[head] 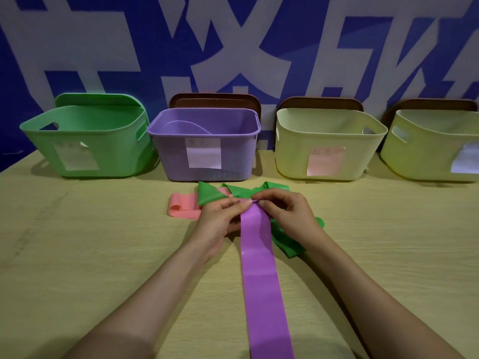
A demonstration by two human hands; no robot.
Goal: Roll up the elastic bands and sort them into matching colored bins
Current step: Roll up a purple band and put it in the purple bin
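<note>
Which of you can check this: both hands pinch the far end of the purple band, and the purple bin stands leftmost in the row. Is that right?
Not quite. The left hand and right hand do pinch the far end of the purple band, but the purple bin stands second from the left. The green bin is leftmost, as the head view shows.

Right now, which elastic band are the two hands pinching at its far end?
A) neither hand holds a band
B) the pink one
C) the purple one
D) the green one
C: the left hand and the right hand both pinch the far end of the purple band, while the green band and the pink band lie loose behind them.
</note>
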